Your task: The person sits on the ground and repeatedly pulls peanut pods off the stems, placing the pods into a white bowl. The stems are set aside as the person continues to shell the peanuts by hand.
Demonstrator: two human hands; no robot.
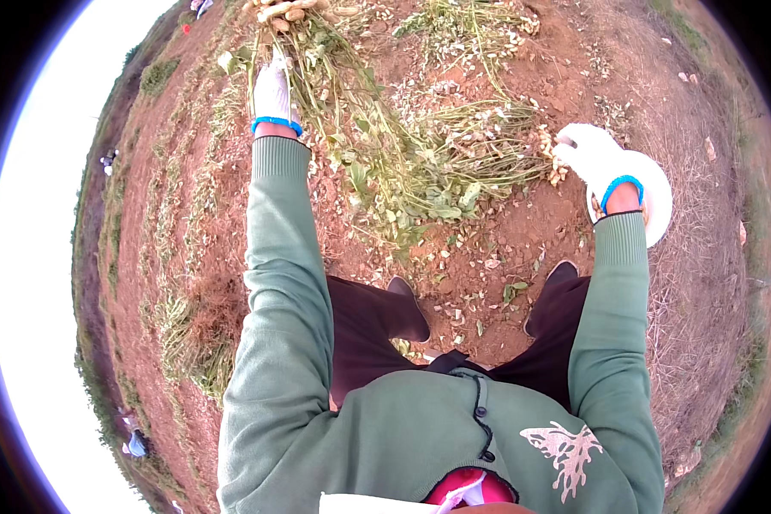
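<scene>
My left hand (273,87), in a white knit glove with a blue cuff, is closed around the stems of a peanut plant (286,14); its pods cluster just above the hand at the top edge. My right hand (584,151), gloved the same way, is over a white bucket (660,199) with peanuts partly visible inside. The fingers are curled beside the pods of pulled peanut plants (488,141) on the soil; whether they grip anything is unclear.
More peanut plants (462,32) lie farther ahead. A heap of pulled plants (196,340) is at the left. My shoes (408,308) stand on reddish soil with scattered leaves. Dry grass (700,270) covers the right side. Several people (135,443) are far off at the left.
</scene>
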